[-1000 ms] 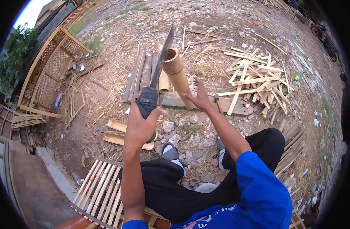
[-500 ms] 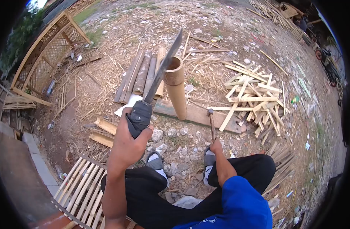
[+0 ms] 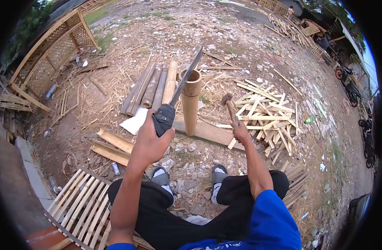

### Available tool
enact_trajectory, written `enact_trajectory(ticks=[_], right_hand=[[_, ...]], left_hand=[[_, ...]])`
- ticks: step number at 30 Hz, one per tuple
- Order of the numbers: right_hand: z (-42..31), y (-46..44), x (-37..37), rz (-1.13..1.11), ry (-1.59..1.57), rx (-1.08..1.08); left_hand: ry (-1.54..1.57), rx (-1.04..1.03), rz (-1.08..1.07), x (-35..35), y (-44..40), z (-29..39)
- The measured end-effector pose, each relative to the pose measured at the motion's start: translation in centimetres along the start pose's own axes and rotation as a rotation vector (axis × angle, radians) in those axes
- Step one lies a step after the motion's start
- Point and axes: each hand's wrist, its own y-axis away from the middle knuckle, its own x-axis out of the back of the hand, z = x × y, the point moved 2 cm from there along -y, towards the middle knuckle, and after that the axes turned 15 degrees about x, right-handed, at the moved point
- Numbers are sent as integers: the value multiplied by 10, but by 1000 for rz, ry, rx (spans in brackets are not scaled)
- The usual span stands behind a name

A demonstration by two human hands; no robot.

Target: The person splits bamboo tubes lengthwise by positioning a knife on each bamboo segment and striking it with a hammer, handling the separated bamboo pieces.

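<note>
My left hand [image 3: 151, 141] is wrapped round the black-taped handle of a machete [image 3: 184, 81]. Its long dark blade points up and away, passing the rim of an upright bamboo tube [image 3: 190, 110]. Whether the blade touches that rim I cannot tell. The tube is hollow at the top and stands by a wooden plank [image 3: 218, 135] on the ground. In my right hand [image 3: 241, 132] is a hammer [image 3: 229, 106], gripped by its wooden handle with the head up, to the right of the tube.
Dark bamboo poles [image 3: 151, 87] lie behind the tube, and split bamboo halves [image 3: 111, 152] lie at the left. A pile of bamboo strips [image 3: 266, 112] is on the right. Beside my left leg is a slatted bamboo bench [image 3: 80, 204]. A person [image 3: 290, 12] stands far off.
My right hand has raised the hammer from near my knee, up beside the tube. The machete in my left hand sits slightly lower and further right in view. The camera view has shifted.
</note>
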Motion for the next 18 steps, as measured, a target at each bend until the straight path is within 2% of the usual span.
enact_trajectory(ticks=[2, 5, 6, 8, 10, 13, 15, 18], right_hand=[[-74, -13, 39, 3, 155, 191], [-175, -3, 86, -10, 97, 290], [-200, 7, 94, -6, 54, 397], [-251, 43, 107, -2, 56, 409], [-270, 63, 108, -2, 64, 454], [-277, 78, 106, -25, 184, 587], [-274, 83, 100, -65, 258, 653], [-275, 90, 90, -104, 352, 611]], left_hand=[[-5, -42, 4, -1, -4, -6], [-33, -44, -40, 1, 2, 3], [-48, -35, -63, 0, 5, 7], [-56, -41, -54, -3, 7, 8], [-71, -64, -23, -4, 5, 4], [-66, 10, -73, 6, 11, 10], [-62, -35, -33, 6, 11, 5], [-46, -52, -41, 9, 7, 0]])
